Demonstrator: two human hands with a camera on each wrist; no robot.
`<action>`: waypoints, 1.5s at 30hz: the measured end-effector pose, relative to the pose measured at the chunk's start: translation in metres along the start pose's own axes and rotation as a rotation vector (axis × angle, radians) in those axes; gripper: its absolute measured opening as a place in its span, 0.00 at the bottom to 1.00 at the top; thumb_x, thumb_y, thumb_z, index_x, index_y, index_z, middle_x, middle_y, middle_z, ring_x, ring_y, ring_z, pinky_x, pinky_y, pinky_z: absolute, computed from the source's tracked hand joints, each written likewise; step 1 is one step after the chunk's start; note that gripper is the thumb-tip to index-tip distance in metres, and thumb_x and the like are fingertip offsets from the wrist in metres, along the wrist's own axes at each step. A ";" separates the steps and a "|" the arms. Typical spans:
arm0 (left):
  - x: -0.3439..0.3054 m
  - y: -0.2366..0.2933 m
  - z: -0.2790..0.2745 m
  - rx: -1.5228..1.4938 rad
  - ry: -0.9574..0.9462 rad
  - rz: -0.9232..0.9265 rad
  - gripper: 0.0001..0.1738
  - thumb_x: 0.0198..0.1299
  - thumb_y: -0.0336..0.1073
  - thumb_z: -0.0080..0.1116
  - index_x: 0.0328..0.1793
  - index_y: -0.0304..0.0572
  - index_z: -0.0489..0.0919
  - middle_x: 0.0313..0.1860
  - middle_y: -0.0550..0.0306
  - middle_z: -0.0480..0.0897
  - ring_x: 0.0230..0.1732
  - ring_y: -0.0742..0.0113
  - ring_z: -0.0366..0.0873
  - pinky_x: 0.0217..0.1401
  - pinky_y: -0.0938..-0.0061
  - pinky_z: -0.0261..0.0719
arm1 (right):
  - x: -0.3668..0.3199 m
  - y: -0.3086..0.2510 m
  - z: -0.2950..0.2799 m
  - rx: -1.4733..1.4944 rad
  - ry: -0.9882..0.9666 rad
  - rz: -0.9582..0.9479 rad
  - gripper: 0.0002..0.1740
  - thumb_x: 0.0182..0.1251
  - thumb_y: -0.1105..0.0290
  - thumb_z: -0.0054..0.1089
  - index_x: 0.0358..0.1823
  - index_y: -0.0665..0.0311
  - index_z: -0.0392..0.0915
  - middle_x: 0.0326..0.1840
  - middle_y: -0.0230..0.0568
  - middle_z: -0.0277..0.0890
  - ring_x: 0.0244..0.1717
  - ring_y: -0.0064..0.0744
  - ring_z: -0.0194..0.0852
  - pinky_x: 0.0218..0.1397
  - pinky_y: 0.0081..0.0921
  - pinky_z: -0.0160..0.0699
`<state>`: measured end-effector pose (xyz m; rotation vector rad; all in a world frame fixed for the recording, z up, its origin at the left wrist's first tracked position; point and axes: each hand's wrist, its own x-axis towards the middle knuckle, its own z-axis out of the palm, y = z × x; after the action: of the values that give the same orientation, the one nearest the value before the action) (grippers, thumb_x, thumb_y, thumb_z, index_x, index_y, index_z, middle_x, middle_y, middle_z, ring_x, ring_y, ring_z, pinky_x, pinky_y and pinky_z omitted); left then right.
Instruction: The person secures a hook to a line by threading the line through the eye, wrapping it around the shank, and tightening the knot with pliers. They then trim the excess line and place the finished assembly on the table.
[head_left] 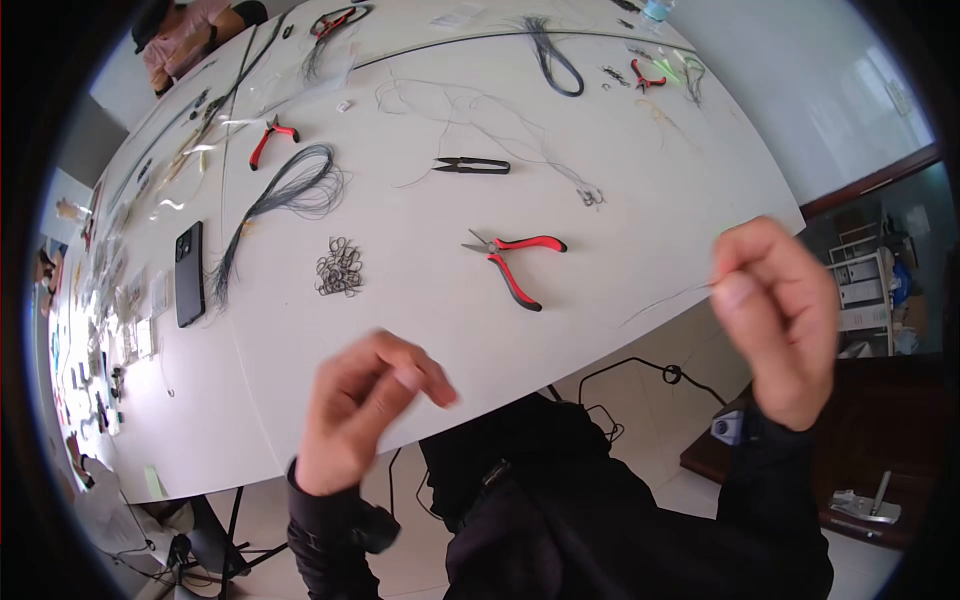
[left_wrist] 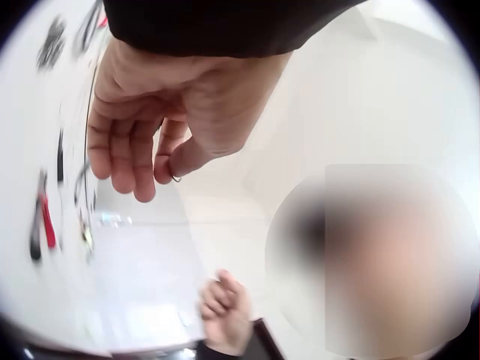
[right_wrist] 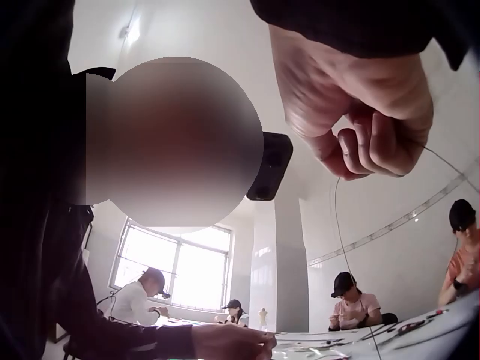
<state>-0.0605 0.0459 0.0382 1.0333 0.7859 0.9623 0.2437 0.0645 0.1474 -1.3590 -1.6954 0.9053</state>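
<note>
My left hand [head_left: 375, 410] is over the table's front edge. Its thumb and forefinger pinch a small curved metal piece, like a fish hook [left_wrist: 177, 178], mostly hidden by the fingertips. Out to the right, my right hand [head_left: 775, 315] is raised with curled fingers and pinches a thin line [head_left: 665, 300]. In the right wrist view the line [right_wrist: 342, 232] hangs down from the fingertips. A pile of fish hooks [head_left: 340, 267] lies left of centre on the table. Red-handled pliers [head_left: 510, 262] lie spread between the two hands, and black thread snips [head_left: 472, 166] lie behind them.
A bundle of grey line [head_left: 300, 185], a black phone [head_left: 190, 275] and more red pliers [head_left: 272, 140] lie on the white table [head_left: 420, 270]. Loose pale line [head_left: 480, 115] sprawls behind the snips. Another person [head_left: 185, 45] sits across the table.
</note>
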 end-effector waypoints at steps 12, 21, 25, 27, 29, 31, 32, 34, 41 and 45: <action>-0.008 -0.033 0.055 -0.502 0.320 0.237 0.12 0.79 0.40 0.44 0.44 0.40 0.71 0.50 0.49 0.79 0.57 0.56 0.79 0.68 0.59 0.74 | -0.034 0.049 0.049 -0.085 -0.556 0.097 0.06 0.68 0.73 0.62 0.41 0.65 0.73 0.21 0.39 0.76 0.18 0.36 0.75 0.25 0.31 0.71; -0.011 -0.045 0.064 -0.369 0.334 0.146 0.09 0.73 0.32 0.49 0.41 0.34 0.75 0.39 0.46 0.82 0.43 0.57 0.82 0.58 0.61 0.78 | -0.022 0.102 0.059 -0.042 -0.473 -0.052 0.14 0.76 0.66 0.58 0.53 0.70 0.78 0.43 0.45 0.82 0.42 0.36 0.83 0.48 0.27 0.79; -0.016 -0.040 0.076 -0.121 0.125 -0.066 0.06 0.72 0.26 0.51 0.45 0.30 0.78 0.42 0.50 0.84 0.47 0.67 0.81 0.56 0.73 0.77 | -0.013 0.085 0.066 0.250 -0.640 0.173 0.17 0.80 0.62 0.54 0.53 0.72 0.79 0.47 0.42 0.82 0.46 0.34 0.81 0.52 0.27 0.78; -0.013 -0.040 0.082 -0.013 0.050 -0.165 0.06 0.72 0.26 0.52 0.46 0.29 0.78 0.43 0.52 0.84 0.48 0.71 0.80 0.55 0.75 0.76 | -0.009 0.083 0.073 0.427 -0.709 0.291 0.18 0.82 0.61 0.52 0.52 0.72 0.79 0.46 0.39 0.82 0.47 0.30 0.80 0.53 0.26 0.77; -0.010 -0.045 0.084 0.047 0.058 -0.182 0.07 0.73 0.28 0.54 0.46 0.29 0.79 0.41 0.55 0.84 0.45 0.73 0.80 0.53 0.77 0.77 | -0.005 0.085 0.080 0.586 -0.763 0.359 0.18 0.82 0.62 0.50 0.51 0.73 0.80 0.47 0.38 0.81 0.48 0.26 0.79 0.54 0.25 0.76; -0.010 -0.047 0.085 0.086 0.099 -0.191 0.07 0.73 0.29 0.55 0.46 0.29 0.79 0.40 0.56 0.84 0.43 0.73 0.80 0.51 0.78 0.77 | -0.004 0.087 0.085 0.639 -0.637 0.325 0.16 0.83 0.64 0.48 0.49 0.71 0.79 0.46 0.37 0.80 0.48 0.24 0.79 0.56 0.25 0.77; -0.010 -0.053 0.083 0.061 0.130 -0.160 0.08 0.73 0.29 0.56 0.45 0.29 0.79 0.38 0.57 0.85 0.42 0.73 0.81 0.50 0.78 0.78 | -0.003 0.089 0.089 0.662 -0.562 0.272 0.16 0.83 0.65 0.47 0.48 0.70 0.79 0.45 0.37 0.80 0.47 0.24 0.79 0.56 0.25 0.78; -0.011 -0.054 0.080 0.049 0.169 -0.144 0.08 0.73 0.29 0.56 0.45 0.29 0.79 0.39 0.57 0.85 0.43 0.74 0.81 0.51 0.78 0.78 | -0.002 0.087 0.096 0.728 -0.454 0.266 0.14 0.83 0.66 0.47 0.49 0.69 0.78 0.44 0.36 0.79 0.46 0.24 0.79 0.56 0.27 0.79; -0.009 -0.056 0.068 0.091 0.359 0.018 0.07 0.74 0.28 0.55 0.50 0.29 0.78 0.52 0.51 0.83 0.51 0.72 0.78 0.58 0.76 0.76 | 0.000 0.077 0.089 0.577 -0.317 0.280 0.14 0.82 0.64 0.48 0.47 0.68 0.78 0.28 0.25 0.68 0.27 0.13 0.60 0.34 0.18 0.67; -0.010 -0.054 0.065 0.133 0.430 0.026 0.08 0.73 0.30 0.57 0.48 0.29 0.79 0.47 0.54 0.84 0.49 0.73 0.79 0.55 0.77 0.76 | -0.006 0.081 0.101 0.336 -0.393 0.146 0.13 0.81 0.65 0.51 0.44 0.67 0.79 0.25 0.21 0.64 0.23 0.10 0.49 0.26 0.16 0.51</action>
<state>0.0075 0.0038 0.0090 0.9627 1.2069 1.1867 0.1900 0.0664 0.0299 -1.1376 -1.6390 1.5473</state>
